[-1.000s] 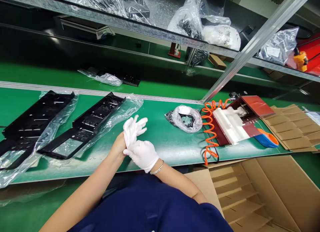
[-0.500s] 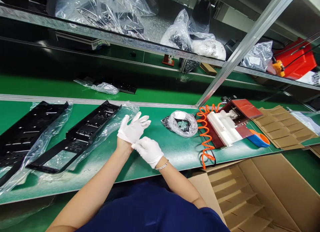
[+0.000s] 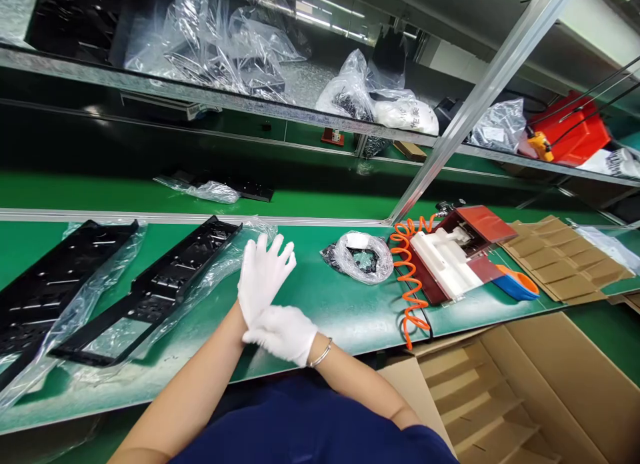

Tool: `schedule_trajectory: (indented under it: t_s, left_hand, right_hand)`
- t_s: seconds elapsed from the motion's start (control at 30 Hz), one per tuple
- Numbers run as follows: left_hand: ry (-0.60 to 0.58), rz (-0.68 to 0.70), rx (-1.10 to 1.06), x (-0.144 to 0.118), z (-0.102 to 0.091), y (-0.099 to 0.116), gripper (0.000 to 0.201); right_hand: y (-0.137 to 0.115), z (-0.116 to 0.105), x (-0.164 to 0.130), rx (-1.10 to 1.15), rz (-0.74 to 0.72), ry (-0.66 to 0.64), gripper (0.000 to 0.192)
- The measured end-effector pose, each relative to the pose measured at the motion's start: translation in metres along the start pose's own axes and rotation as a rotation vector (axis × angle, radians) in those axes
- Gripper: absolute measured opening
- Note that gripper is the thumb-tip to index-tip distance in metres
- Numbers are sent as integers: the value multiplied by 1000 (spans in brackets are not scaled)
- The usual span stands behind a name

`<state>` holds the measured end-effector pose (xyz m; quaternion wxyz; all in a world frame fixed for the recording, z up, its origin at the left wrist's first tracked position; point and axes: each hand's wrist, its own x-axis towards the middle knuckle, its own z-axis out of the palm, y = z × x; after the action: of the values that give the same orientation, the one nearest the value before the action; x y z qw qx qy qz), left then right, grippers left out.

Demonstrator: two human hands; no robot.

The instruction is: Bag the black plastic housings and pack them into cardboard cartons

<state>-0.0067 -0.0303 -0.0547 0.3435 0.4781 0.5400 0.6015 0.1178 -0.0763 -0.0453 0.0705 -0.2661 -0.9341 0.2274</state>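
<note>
white cotton gloves cover both my hands, and they meet over the near edge of the green table (image 3: 350,304). my left hand (image 3: 263,272) stands with its fingers spread and pointing away from me, holding nothing. my right hand (image 3: 283,332) sits just under it, nearer my body, fingers curled and pinching the cuff of the left glove (image 3: 250,312) at the wrist. so the right is closed on that cuff, the left is open.

the closest thing to them is the black plastic frame (image 3: 150,292) in its clear bag, lying just left of the left hand. its long axis runs on a slant, near end low and far to my left, far end up close beside my left fingertips. the left hand is plainly the nearer one to it; the right would have to cross over. a second black frame (image 3: 55,277) lies beyond it, further left, on the same slant.

off to the right, well apart, sit a small bag of parts (image 3: 363,255), an orange coiled hose (image 3: 413,277) and a red and white fixture (image 3: 455,251).
</note>
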Motion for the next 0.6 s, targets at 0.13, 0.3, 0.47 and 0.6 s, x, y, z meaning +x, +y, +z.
schedule_trajectory:
  t_s: [0.13,0.3,0.47,0.6]
  left_hand:
    - [23,-7,-63,0,3,-12,54]
    - [112,-64,-10,15,10,-34,67]
    - [132,-43,292,16,13,-43,57]
    - [184,11,379,12,6,-41,61]
  right_hand:
    - [3,-5,-5,65,-66,-48,35]
    - [9,-15,-4,76,127,254,27]
    - [14,-5,12,-143,285,211,28]
    - [9,-1,18,-169,237,123,27]
